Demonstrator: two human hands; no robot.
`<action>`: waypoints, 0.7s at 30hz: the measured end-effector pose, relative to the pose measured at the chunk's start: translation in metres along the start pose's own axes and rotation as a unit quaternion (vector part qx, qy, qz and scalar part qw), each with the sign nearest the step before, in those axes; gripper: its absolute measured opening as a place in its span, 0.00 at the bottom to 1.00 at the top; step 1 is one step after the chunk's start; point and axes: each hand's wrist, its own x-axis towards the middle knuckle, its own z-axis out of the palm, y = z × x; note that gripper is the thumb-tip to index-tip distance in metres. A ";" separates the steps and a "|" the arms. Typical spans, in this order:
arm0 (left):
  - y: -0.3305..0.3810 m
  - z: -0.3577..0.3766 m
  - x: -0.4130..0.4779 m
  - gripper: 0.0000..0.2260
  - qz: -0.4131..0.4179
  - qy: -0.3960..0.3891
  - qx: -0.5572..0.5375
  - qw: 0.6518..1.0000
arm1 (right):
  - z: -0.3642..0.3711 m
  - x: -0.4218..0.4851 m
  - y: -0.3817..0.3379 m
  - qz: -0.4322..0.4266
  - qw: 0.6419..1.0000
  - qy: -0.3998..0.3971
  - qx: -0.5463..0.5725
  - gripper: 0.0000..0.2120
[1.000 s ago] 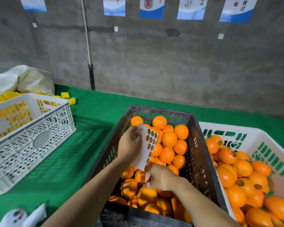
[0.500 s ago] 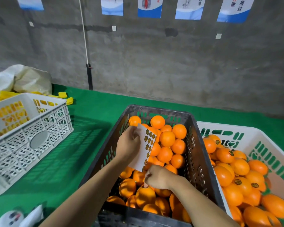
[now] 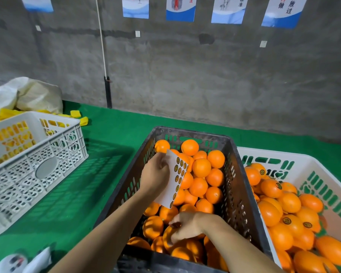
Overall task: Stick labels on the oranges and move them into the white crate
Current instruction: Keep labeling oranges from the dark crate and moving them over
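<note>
A dark crate point(image 3: 236, 186) in the middle holds a heap of unlabelled oranges point(image 3: 201, 167). My left hand point(image 3: 156, 175) holds a white sheet of round labels point(image 3: 175, 180) upright over the crate's left side. Lower down, my right hand point(image 3: 185, 225) pinches a single label between thumb and fingers, right above an orange point(image 3: 168, 236) near the crate's front. The white crate point(image 3: 311, 170) on the right holds labelled oranges point(image 3: 272, 187).
Another white crate point(image 3: 37, 166) stands at the left on the green table point(image 3: 106, 134), with yellow pieces and pale bags point(image 3: 32, 95) behind it. A concrete wall rises close behind. A white object point(image 3: 14, 263) lies at the lower left corner.
My right hand has come down from the lower edge of the label sheet to an orange near the crate's front, with a label at its fingertips. The left hand and sheet stay put.
</note>
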 end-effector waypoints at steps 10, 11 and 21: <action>0.001 -0.002 -0.001 0.16 -0.023 0.018 0.015 0.999 | -0.003 0.006 0.004 0.015 0.983 0.160 0.091 0.22; 0.000 -0.002 0.000 0.15 -0.031 0.029 0.012 0.999 | -0.006 0.005 0.007 0.024 0.963 0.210 0.165 0.21; -0.002 -0.003 0.001 0.16 -0.026 0.021 0.000 0.999 | -0.053 -0.020 0.024 -0.149 0.350 0.217 0.899 0.32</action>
